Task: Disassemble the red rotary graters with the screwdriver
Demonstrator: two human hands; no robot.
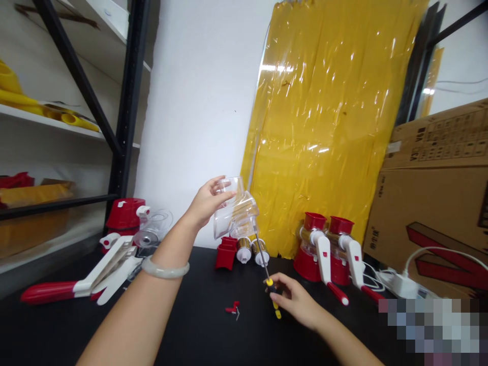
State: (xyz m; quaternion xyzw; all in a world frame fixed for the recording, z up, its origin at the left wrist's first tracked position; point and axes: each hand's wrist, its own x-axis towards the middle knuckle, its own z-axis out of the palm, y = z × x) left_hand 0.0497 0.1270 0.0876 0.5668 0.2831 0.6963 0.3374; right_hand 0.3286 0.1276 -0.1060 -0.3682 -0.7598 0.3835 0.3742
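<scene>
My left hand grips a clear plastic housing and holds it up above the table. My right hand is closed around the yellow and black handle of a screwdriver, whose long shaft points up to the underside of the housing. Whether the tip touches a screw is too small to tell. Below and behind the housing are a red plastic part and two drum graters with white ends, one of them beside the red part. Small red and metal pieces lie on the black table.
Two red and white hand-cranked graters stand at the right, near a white charger with cables and a large cardboard box. At the left are red bases, white cranks and clear parts, beside a black-framed shelf.
</scene>
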